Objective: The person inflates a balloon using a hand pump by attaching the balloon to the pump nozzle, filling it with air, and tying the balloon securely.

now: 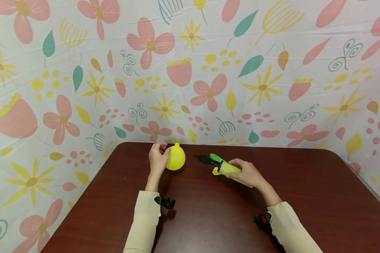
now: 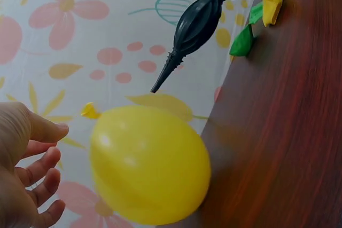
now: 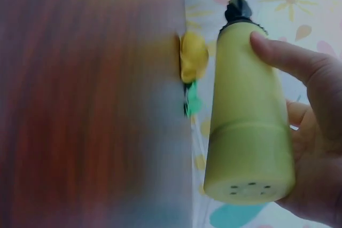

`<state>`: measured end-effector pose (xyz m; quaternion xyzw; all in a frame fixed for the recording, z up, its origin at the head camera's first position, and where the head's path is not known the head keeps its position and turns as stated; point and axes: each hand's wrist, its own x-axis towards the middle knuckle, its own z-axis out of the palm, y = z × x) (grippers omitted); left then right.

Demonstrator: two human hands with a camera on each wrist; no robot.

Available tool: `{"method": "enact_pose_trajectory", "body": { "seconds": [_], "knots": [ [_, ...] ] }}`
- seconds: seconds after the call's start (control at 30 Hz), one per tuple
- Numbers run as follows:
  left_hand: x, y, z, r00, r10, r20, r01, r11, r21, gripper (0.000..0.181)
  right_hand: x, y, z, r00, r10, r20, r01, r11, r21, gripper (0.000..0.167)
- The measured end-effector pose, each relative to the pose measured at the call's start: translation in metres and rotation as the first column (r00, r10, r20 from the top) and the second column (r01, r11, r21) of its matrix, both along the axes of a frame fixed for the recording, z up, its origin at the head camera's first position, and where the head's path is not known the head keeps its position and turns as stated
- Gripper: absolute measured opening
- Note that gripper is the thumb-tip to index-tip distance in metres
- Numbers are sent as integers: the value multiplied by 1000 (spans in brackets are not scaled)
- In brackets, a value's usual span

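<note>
A round, inflated yellow balloon [image 1: 176, 159] with its knotted neck uppermost is near the table's back edge. Just left of it is my left hand [image 1: 157, 157], fingers loosely bent; the left wrist view shows a gap between that hand and the balloon [image 2: 149, 165]. My right hand [image 1: 248, 174] grips the pale yellow-green body of a balloon pump [image 3: 248, 116]. The pump's black ribbed nozzle [image 2: 196, 25] points left toward the balloon without touching it. The right thumb lies along the pump body, and the other fingers are partly hidden behind it.
Beside the pump lie a limp green balloon [image 1: 217, 158] and a limp yellow balloon [image 1: 215, 171] on the dark brown table [image 1: 206, 218]. A floral-patterned cloth [image 1: 190, 70] hangs behind the table and along its sides. Each forearm wears a black strap mount.
</note>
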<state>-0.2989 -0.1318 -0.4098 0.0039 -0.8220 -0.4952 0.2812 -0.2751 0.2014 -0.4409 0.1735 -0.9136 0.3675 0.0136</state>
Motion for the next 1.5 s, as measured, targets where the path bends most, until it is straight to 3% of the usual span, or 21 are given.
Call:
{"method": "enact_pose_trajectory", "body": {
  "seconds": [0.3, 0.47, 0.63, 0.83, 1.03, 1.2, 1.33, 1.5],
  "knots": [
    [3, 16, 6, 994, -71, -86, 65, 995, -70, 11, -2, 19, 6, 997, -64, -34, 63, 998, -15, 54],
    [6, 33, 2, 986, -160, -55, 153, 982, -111, 12, -2, 26, 8, 996, -84, -40, 83, 996, -25, 54],
    [7, 57, -6, 968, -253, 4, 251, 958, -139, 12, -2, 34, 9, 995, -88, -55, 87, 996, -24, 54],
    [7, 82, -23, 924, -373, 84, 381, 914, -140, 15, 0, 41, 12, 994, -99, -37, 97, 995, -34, 56],
    [6, 107, -43, 846, -498, 189, 521, 848, -99, 14, 1, 44, 11, 995, -101, -20, 101, 994, -32, 57],
    [4, 125, -53, 805, -540, 246, 579, 805, -126, 18, 1, 44, 9, 995, -99, -34, 97, 995, -39, 55],
    [1, 136, -57, 791, -539, 290, 594, 790, -152, 22, -1, 43, 8, 995, -94, -26, 93, 995, -39, 56],
    [-1, 143, -62, 800, -477, 364, 563, 806, -183, 22, -2, 39, 8, 997, -79, -3, 78, 996, -46, 59]
  ]
}}
